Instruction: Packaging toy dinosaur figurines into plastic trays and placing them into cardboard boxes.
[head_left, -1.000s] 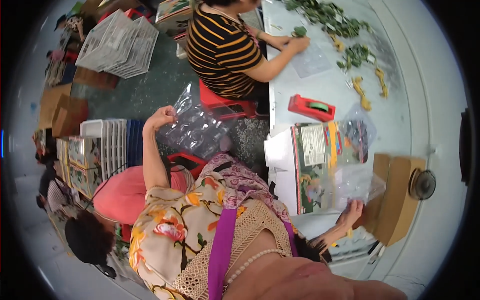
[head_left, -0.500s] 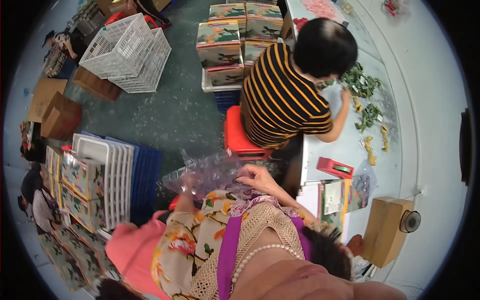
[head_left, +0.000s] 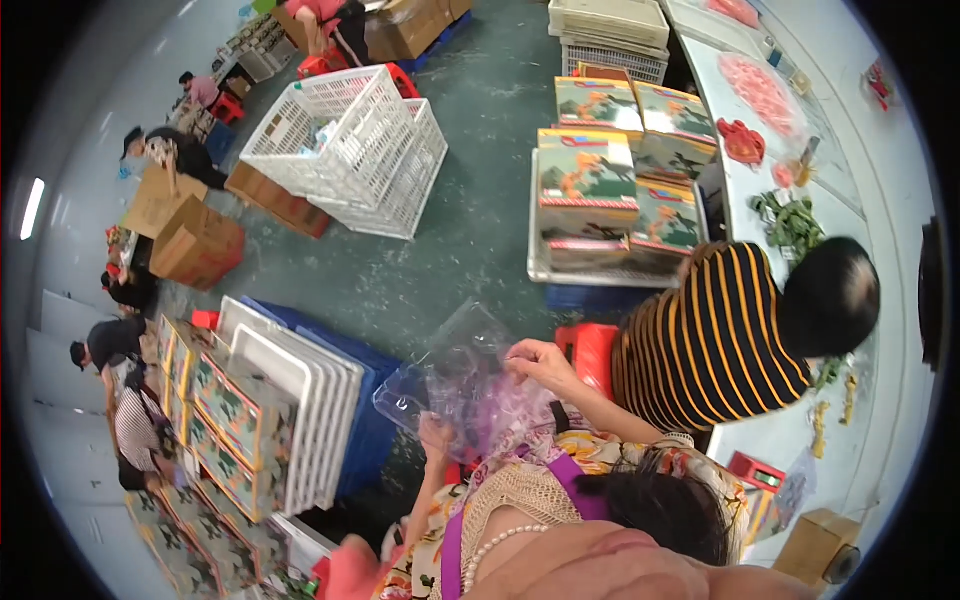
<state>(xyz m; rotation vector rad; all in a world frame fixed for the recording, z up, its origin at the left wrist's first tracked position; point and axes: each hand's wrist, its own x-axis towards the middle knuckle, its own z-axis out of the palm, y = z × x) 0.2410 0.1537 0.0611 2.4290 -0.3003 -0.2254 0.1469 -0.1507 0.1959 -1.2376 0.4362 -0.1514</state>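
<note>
A clear, shiny moulded plastic tray (head_left: 450, 375) is held tilted in front of my body. My left hand (head_left: 435, 432) grips its lower edge, fingers closed on the plastic. At its right side, my right hand (head_left: 540, 365) pinches the edge with curled fingers. Through the see-through plastic show the floor and my purple patterned scarf (head_left: 525, 410). Glare blurs the tray's exact shape. Just beyond my right hand is a red stool (head_left: 588, 350), with a person in a striped shirt (head_left: 710, 335) seated there.
Stacked white trays (head_left: 315, 410) and picture boxes (head_left: 235, 415) stand at left. White crates (head_left: 350, 150) are farther off. More boxes (head_left: 590, 190) sit on a tray ahead right. A long table (head_left: 740, 215) with green pieces (head_left: 790, 225) runs along the right wall. Several people work at far left.
My view has swung left, so the seated person and table now lie farther right. Both hands still hold the plastic tray, and my left hand shows more plainly.
</note>
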